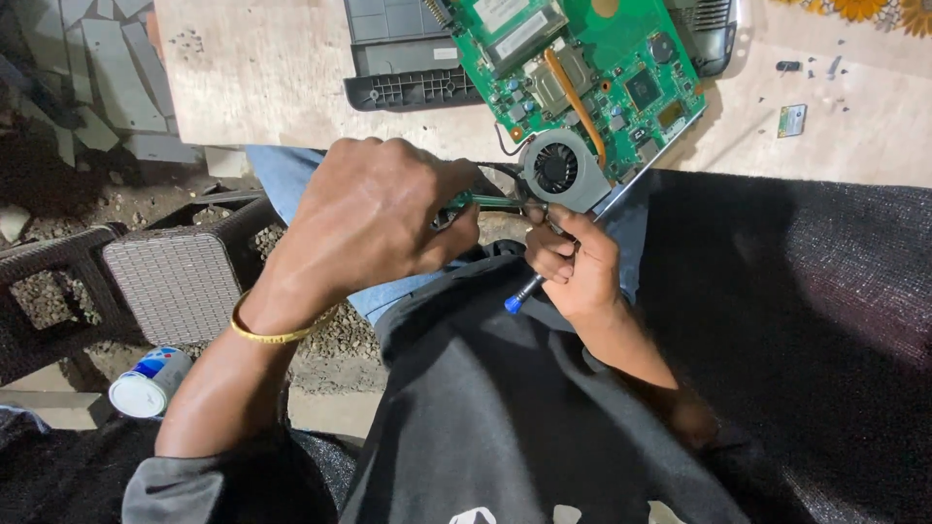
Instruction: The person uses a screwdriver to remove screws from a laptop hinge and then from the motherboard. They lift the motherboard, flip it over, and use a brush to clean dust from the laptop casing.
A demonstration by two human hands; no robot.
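Note:
A green laptop circuit board (612, 58) with a round grey cooling fan (561, 171) and a copper heat pipe hangs over the near edge of a pale table (262, 78). My left hand (374, 218) is closed around a green-handled tool (485, 202) that points toward the fan. My right hand (575, 264) sits just below the fan and grips a thin screwdriver with a blue end cap (515, 305). Its tip is hidden by my fingers. A gold bangle (267, 336) circles my left wrist.
A dark grey laptop shell (408, 58) lies under the board. A small green chip card (792, 120) and loose screws (788, 66) lie on the table at right. A woven stool (170, 281) and a can (150, 383) stand on the gravel floor at left.

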